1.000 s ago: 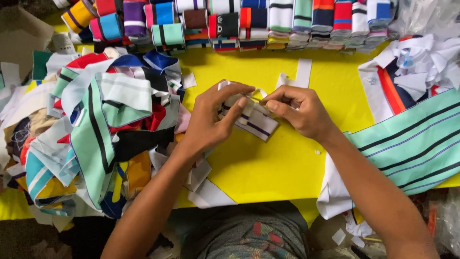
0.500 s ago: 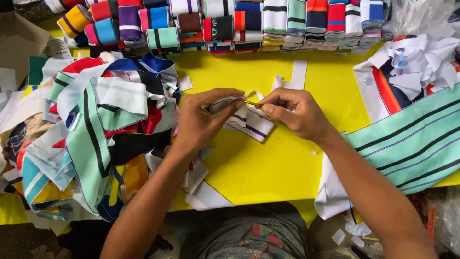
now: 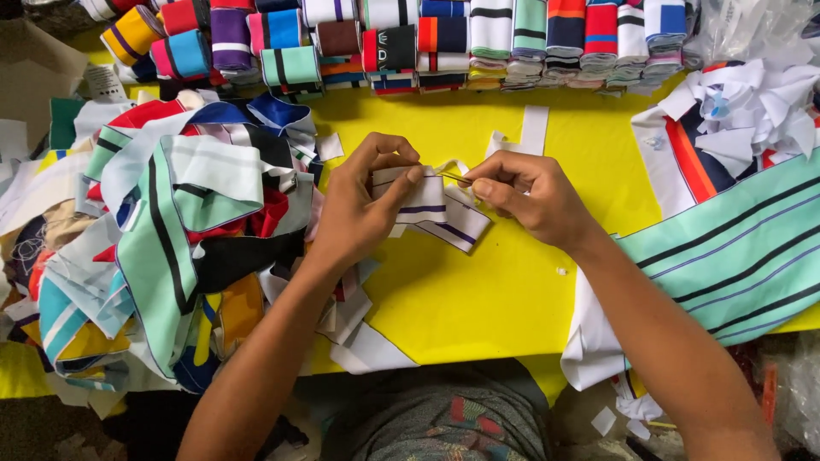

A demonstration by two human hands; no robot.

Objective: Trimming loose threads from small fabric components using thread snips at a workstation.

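My left hand point(image 3: 363, 205) grips a small white fabric piece with purple stripes point(image 3: 431, 209), thumb on top and fingers curled underneath, holding it just above the yellow worktop point(image 3: 478, 299). My right hand point(image 3: 530, 201) is closed in a pinch on a thin pointed tool point(image 3: 457, 179), its tip touching the top edge of the piece right beside my left thumb; I cannot tell whether it is a needle or a picker.

The risk, as I judge it, is that the point sits so close to my left thumb that a slip forward would jab it. Too hard a pull could also tear the edge or drag the piece out of my grip, since only part of it is pinned.

Both forearms come in from below and angle toward each other, wrists slightly lifted, knuckles facing up. To the left of my left hand lies a loose heap of striped fabric scraps point(image 3: 171, 239); beyond both hands runs a row of folded striped collars point(image 3: 444, 38); to the right of my right hand a mint striped cloth point(image 3: 735, 248) drapes over the edge.
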